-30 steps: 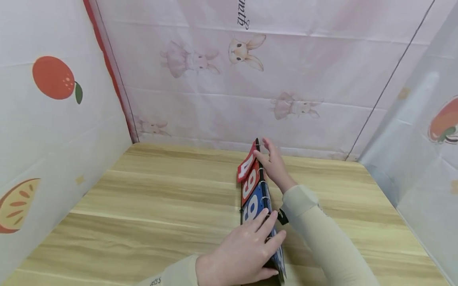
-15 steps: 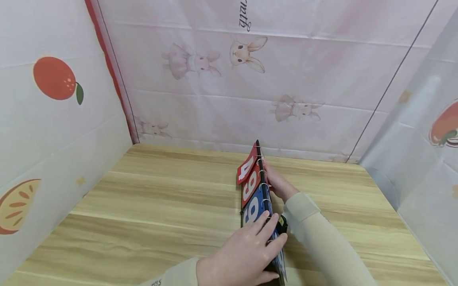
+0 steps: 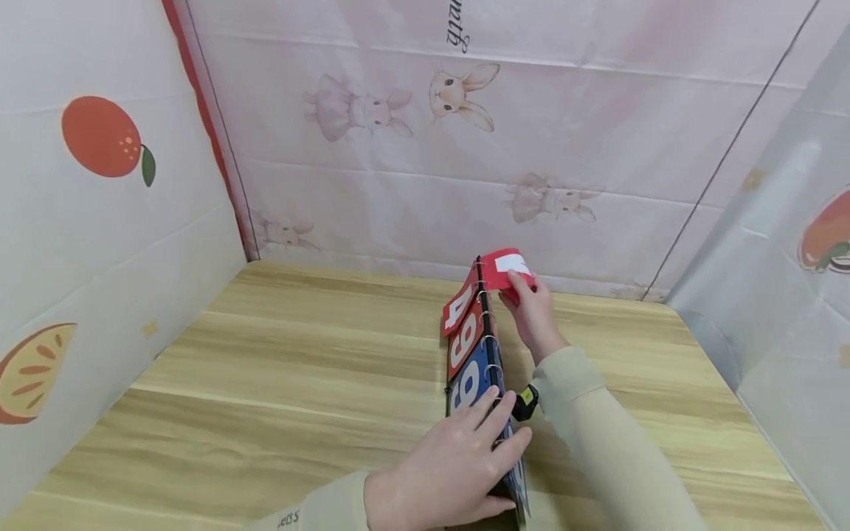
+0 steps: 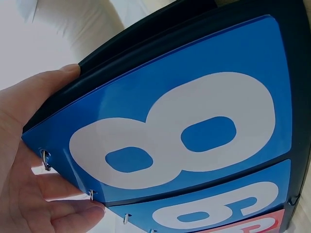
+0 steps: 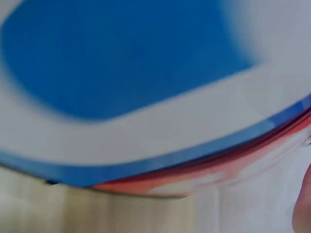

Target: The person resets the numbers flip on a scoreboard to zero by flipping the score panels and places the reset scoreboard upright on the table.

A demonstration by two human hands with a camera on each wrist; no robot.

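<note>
A flip scoreboard point(image 3: 491, 354) with ring-bound number cards stands on edge on the table. My left hand point(image 3: 451, 457) grips its near end, fingers over the ringed top edge; in the left wrist view the thumb point(image 4: 70, 69) presses the black frame beside a blue 8 card point(image 4: 209, 121). At the far end my right hand point(image 3: 536, 317) pinches a red card point(image 3: 494, 274) lifted out to the right. A red 4 card point(image 3: 457, 311) hangs tilted on the left face, beside a red card point(image 3: 466, 341) and a blue card point(image 3: 470, 383). The right wrist view is blurred, mostly a blue card point(image 5: 107, 58).
The wood-grain table point(image 3: 292, 383) spreads on both sides of the scoreboard. A pale printed sheet point(image 3: 398, 214) hangs behind it, with fruit-printed sheets point(image 3: 80, 258) at the sides. A small black object point(image 3: 527, 403) with a yellow mark sits at the right cuff.
My right hand went from open above the far end, to behind the scoreboard, and has come out to the right pinching a red card. The left hand has stayed in place.
</note>
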